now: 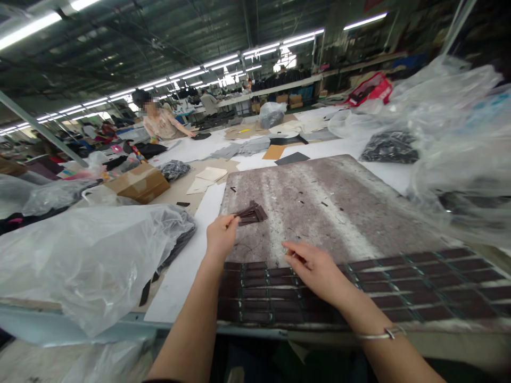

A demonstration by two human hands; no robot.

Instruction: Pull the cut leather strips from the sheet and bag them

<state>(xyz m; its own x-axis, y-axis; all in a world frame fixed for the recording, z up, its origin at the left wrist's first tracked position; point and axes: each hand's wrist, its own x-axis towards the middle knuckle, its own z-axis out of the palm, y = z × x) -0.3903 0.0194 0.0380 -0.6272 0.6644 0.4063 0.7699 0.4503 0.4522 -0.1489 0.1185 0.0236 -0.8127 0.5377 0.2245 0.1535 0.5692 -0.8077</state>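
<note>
Left hand (221, 233) has its fingers pinched at the end of the dark strips (253, 214), bunched over the board (319, 213). Right hand (313, 263): curled fingers, can't tell if holding anything. I'd pinch lightly so strips don't scatter.

Between the left hand (222, 236) and right hand (315, 268) lies an open gap over the board (289, 189). Forward of both, only flat scraps (324, 204) lie there, low enough to pass over. Leftward, a bulky plastic bag (96, 255) blocks low reach, with a box (138, 183) beyond; rightward, heaped bags (459, 159) crowd the board's far side.
</note>
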